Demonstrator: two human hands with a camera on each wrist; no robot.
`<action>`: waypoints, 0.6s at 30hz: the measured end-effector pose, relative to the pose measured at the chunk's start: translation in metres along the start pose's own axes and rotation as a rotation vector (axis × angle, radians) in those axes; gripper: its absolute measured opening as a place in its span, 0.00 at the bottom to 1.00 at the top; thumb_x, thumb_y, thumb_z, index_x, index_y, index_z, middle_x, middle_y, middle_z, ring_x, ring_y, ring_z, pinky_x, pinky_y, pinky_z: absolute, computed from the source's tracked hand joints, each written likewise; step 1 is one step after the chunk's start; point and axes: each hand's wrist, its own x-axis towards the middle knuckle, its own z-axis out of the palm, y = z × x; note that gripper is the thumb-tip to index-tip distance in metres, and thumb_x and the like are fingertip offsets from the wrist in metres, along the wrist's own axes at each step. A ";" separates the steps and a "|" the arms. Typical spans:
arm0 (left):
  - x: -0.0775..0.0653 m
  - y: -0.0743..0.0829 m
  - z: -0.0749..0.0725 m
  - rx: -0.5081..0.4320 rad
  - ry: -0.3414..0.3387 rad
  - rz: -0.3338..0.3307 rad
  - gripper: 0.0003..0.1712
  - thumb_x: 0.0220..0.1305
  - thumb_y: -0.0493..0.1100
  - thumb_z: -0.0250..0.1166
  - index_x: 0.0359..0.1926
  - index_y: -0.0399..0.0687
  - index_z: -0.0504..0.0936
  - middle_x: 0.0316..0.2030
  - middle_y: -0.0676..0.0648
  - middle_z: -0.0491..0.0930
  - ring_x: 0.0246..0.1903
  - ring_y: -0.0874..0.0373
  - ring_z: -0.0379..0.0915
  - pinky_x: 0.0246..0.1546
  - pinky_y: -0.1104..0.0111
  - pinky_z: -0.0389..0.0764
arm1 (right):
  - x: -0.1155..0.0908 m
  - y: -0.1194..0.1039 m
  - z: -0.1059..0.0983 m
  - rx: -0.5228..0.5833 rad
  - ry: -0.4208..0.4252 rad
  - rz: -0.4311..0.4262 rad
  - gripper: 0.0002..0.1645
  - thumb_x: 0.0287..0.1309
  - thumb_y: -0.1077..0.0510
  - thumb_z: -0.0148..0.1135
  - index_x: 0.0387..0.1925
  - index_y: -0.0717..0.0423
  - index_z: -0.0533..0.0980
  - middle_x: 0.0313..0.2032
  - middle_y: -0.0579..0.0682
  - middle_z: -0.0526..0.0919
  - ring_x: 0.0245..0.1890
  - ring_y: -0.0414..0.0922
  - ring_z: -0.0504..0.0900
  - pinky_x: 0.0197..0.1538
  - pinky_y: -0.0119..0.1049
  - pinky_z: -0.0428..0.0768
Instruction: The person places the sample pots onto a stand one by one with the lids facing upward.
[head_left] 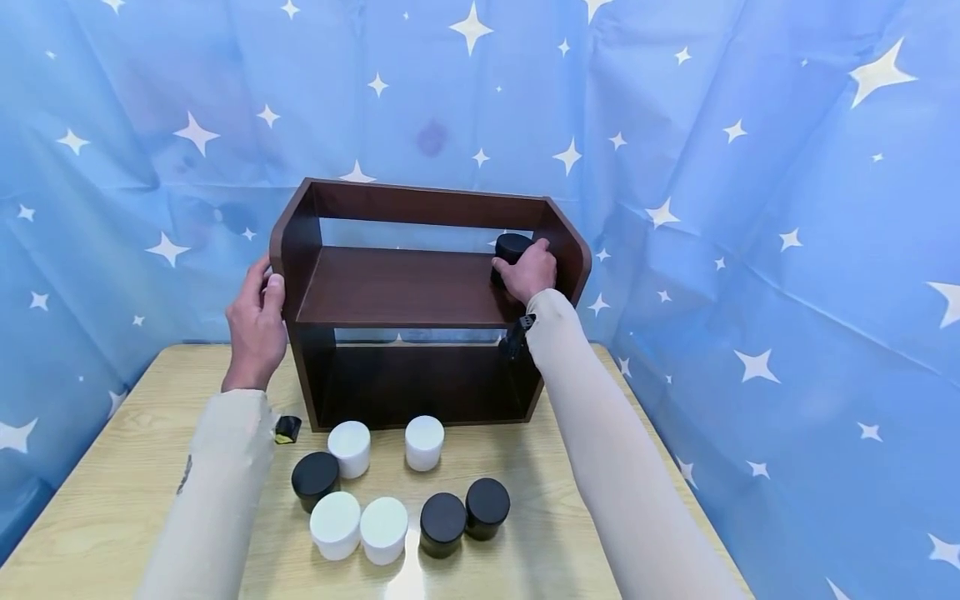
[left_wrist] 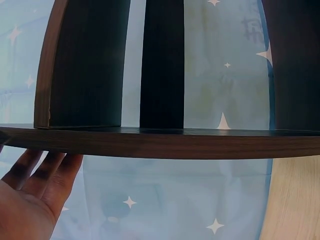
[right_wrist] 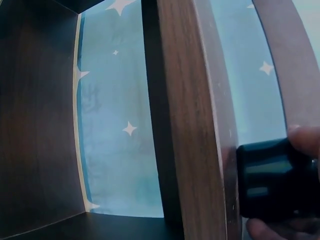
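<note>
A dark brown two-tier shelf (head_left: 412, 287) stands on the table. At its left side panel (left_wrist: 175, 145), my left hand (head_left: 257, 325) rests with fairly straight fingers (left_wrist: 62, 175) against the outer face; the thumb lies near the front edge. My right hand (head_left: 534, 271) grips a black round jar (head_left: 513, 247) at the right end of the upper board, close to the right side panel. In the right wrist view, thumb and fingers hold the same black jar (right_wrist: 267, 180) from either side, just beyond the board's front edge. Part of the jar is hidden by the hand.
In front of the shelf, several white jars (head_left: 335, 525) and black jars (head_left: 442, 523) stand on the wooden table (head_left: 112, 492). One white jar (head_left: 424, 442) stands near the lower compartment's front edge. A blue star-patterned curtain (head_left: 750, 250) hangs behind and to the right.
</note>
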 end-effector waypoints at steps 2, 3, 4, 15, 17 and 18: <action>0.001 0.000 0.001 -0.002 0.000 0.003 0.24 0.78 0.61 0.42 0.72 0.79 0.63 0.69 0.47 0.71 0.66 0.47 0.67 0.69 0.40 0.68 | 0.000 0.001 -0.001 0.004 0.005 -0.002 0.52 0.60 0.38 0.67 0.72 0.61 0.52 0.68 0.65 0.67 0.67 0.58 0.71 0.72 0.51 0.72; 0.001 0.001 0.002 -0.004 -0.002 0.003 0.25 0.78 0.61 0.42 0.72 0.79 0.63 0.69 0.47 0.71 0.66 0.47 0.67 0.69 0.40 0.68 | 0.000 0.001 -0.002 0.007 0.012 -0.003 0.54 0.59 0.38 0.67 0.72 0.61 0.51 0.69 0.65 0.66 0.67 0.58 0.71 0.72 0.51 0.72; 0.001 0.001 0.002 -0.005 -0.006 0.002 0.25 0.78 0.61 0.42 0.72 0.79 0.63 0.69 0.47 0.71 0.66 0.47 0.67 0.69 0.40 0.68 | -0.001 0.002 -0.003 0.006 0.021 -0.006 0.55 0.59 0.37 0.67 0.72 0.61 0.51 0.68 0.65 0.67 0.67 0.58 0.71 0.71 0.50 0.72; 0.001 0.004 -0.001 0.000 -0.005 -0.015 0.25 0.78 0.61 0.41 0.72 0.79 0.62 0.70 0.47 0.71 0.67 0.47 0.67 0.70 0.42 0.67 | -0.017 -0.016 -0.023 -0.040 0.112 -0.127 0.53 0.57 0.38 0.68 0.69 0.60 0.52 0.65 0.66 0.66 0.62 0.58 0.73 0.69 0.50 0.75; 0.001 0.004 0.000 -0.001 -0.004 -0.012 0.25 0.78 0.61 0.42 0.72 0.80 0.63 0.69 0.46 0.72 0.66 0.48 0.67 0.70 0.43 0.67 | -0.020 -0.020 -0.028 -0.049 0.120 -0.146 0.53 0.57 0.37 0.68 0.69 0.60 0.53 0.66 0.65 0.65 0.63 0.58 0.73 0.70 0.49 0.74; 0.001 0.004 0.000 -0.002 -0.003 -0.012 0.25 0.78 0.61 0.42 0.72 0.80 0.63 0.68 0.46 0.72 0.66 0.48 0.68 0.70 0.44 0.68 | -0.021 -0.021 -0.031 -0.052 0.121 -0.156 0.53 0.57 0.37 0.68 0.69 0.60 0.53 0.67 0.65 0.65 0.64 0.58 0.72 0.70 0.49 0.74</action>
